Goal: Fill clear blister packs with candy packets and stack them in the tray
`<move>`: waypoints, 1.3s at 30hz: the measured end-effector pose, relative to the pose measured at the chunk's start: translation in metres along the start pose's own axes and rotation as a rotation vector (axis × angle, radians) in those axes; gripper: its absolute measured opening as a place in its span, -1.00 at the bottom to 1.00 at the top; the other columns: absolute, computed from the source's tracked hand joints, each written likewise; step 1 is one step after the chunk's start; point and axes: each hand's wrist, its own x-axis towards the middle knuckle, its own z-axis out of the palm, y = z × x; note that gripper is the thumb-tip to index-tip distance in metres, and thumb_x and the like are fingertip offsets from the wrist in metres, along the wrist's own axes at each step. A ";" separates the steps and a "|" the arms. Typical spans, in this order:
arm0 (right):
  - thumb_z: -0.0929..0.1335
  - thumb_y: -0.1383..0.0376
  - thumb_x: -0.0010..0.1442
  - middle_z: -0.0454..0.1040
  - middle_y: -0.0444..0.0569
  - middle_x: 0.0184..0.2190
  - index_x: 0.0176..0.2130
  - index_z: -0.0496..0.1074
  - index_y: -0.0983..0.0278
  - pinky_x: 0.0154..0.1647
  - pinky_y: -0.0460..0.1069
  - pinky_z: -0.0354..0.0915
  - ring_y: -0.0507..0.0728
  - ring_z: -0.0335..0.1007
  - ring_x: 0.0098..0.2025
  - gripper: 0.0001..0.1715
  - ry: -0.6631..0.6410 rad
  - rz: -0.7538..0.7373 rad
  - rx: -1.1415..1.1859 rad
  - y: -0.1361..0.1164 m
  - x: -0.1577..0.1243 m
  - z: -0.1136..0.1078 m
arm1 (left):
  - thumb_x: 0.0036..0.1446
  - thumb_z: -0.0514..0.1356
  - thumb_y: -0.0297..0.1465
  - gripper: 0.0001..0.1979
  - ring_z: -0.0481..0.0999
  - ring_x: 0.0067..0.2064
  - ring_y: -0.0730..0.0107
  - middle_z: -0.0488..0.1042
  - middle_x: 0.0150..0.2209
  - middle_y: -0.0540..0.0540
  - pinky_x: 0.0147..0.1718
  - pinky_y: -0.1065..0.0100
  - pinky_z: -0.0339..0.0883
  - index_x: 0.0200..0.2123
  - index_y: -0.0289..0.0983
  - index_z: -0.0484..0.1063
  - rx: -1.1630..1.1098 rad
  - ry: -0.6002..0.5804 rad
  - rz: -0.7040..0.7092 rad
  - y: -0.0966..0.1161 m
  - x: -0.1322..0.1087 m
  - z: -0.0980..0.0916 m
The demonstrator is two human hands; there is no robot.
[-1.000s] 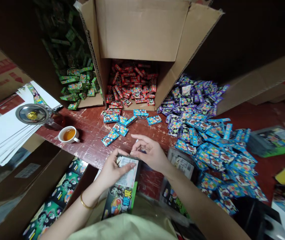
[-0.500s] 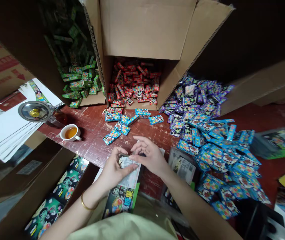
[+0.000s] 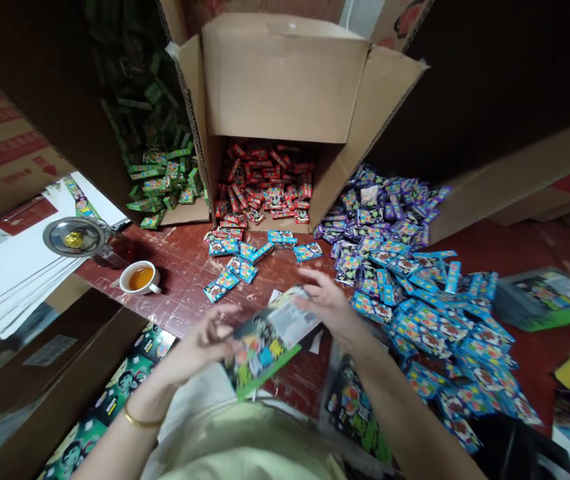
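A flat printed packaging bag [image 3: 269, 340], dark with colourful pictures, a pale label panel and a bright green edge, is tilted in front of my body. My right hand [image 3: 332, 310] grips its upper right end, thumb over the label panel. At its left end is my left hand [image 3: 207, 343], wearing a gold bangle; the thumb lies at the bag's edge and the curled fingers are blurred. Beyond the hands lie several small blue candy packets [image 3: 227, 277] on the red table [image 3: 179, 267]. Another printed bag [image 3: 349, 403] rests under my right forearm.
Cardboard boxes hold green packets [image 3: 157, 180], red packets [image 3: 269, 187] and purple packets [image 3: 389, 207]. A heap of blue packets [image 3: 445, 320] spreads at right, near stacked bags [image 3: 547, 297]. At left stand a teacup [image 3: 139, 278] and a lidded glass pot [image 3: 77, 238]; below, a carton [image 3: 65, 340] holds printed packs.
The bag has turned from upright to slanting, its label end swinging right. My left hand has moved left and down to its other end; my right hand has moved slightly right.
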 end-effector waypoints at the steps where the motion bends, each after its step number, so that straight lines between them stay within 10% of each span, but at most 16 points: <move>1: 0.57 0.26 -0.16 0.54 -0.08 -0.33 0.06 0.24 0.24 -0.39 -0.03 0.41 0.11 0.51 -0.37 -0.16 0.101 -0.020 0.063 0.000 -0.002 -0.002 | -0.06 0.36 -0.18 -0.33 0.58 -0.17 0.19 0.51 -0.05 -0.20 -0.31 0.28 0.46 0.12 -0.14 0.24 -0.129 0.052 0.045 0.009 0.001 -0.005; 4: 0.58 0.26 -0.20 0.52 0.01 -0.17 -0.03 0.26 0.22 -0.24 0.07 0.45 0.19 0.52 -0.22 -0.22 0.228 -0.008 0.184 0.012 -0.024 0.010 | -0.28 0.40 0.01 -0.14 0.51 0.02 0.10 0.43 0.10 -0.20 -0.14 0.23 0.48 0.12 -0.10 0.25 -0.421 0.206 0.268 0.026 0.006 -0.003; 9: 0.52 0.27 -0.01 0.50 -0.09 -0.31 0.14 0.08 0.15 -0.29 0.05 0.43 0.12 0.51 -0.34 -0.15 -0.073 0.006 0.100 0.042 -0.069 0.049 | -0.06 0.38 -0.23 -0.23 0.60 -0.20 0.30 0.55 -0.10 -0.12 -0.20 0.29 0.49 0.16 -0.10 0.07 -0.307 0.538 0.334 0.008 0.022 0.030; 16: 0.40 0.36 0.16 0.47 0.07 -0.10 0.10 0.12 0.18 0.06 0.15 0.34 0.15 0.45 -0.05 -0.42 0.350 -0.531 -0.167 0.055 -0.057 0.068 | 0.10 0.26 -0.25 -0.32 0.56 -0.08 0.26 0.50 -0.08 -0.15 -0.10 0.24 0.44 0.20 -0.12 -0.03 -0.018 0.403 0.275 -0.042 0.006 0.043; 23: 0.37 0.35 0.20 0.48 -0.04 -0.29 0.00 0.24 0.19 -0.16 0.02 0.42 0.09 0.47 -0.23 -0.62 0.359 -0.480 -0.117 0.068 -0.057 0.079 | 0.19 0.17 -0.23 -0.79 0.46 -0.25 0.40 0.43 -0.30 -0.03 -0.25 0.40 0.34 -0.19 -0.22 0.31 0.186 0.440 0.296 -0.047 0.013 0.040; 29: 0.34 0.35 0.23 0.46 0.03 -0.08 0.21 0.00 0.10 -0.11 0.06 0.41 0.09 0.48 -0.16 -0.34 0.218 -0.470 -0.025 0.060 -0.051 0.073 | 0.16 0.21 -0.35 -0.80 0.47 -0.09 0.39 0.49 -0.17 -0.05 -0.05 0.32 0.30 -0.17 -0.17 0.24 0.085 0.437 0.497 -0.044 0.021 0.042; 39: 0.51 0.28 0.01 0.60 -0.06 -0.36 0.06 0.20 0.23 -0.26 -0.01 0.41 0.12 0.54 -0.29 -0.31 0.134 -0.149 0.105 0.031 -0.046 0.065 | 0.01 0.33 -0.22 -0.71 0.55 -0.27 0.37 0.59 -0.30 -0.11 -0.27 0.40 0.40 -0.27 -0.30 0.49 -0.004 0.421 0.189 -0.014 0.015 0.042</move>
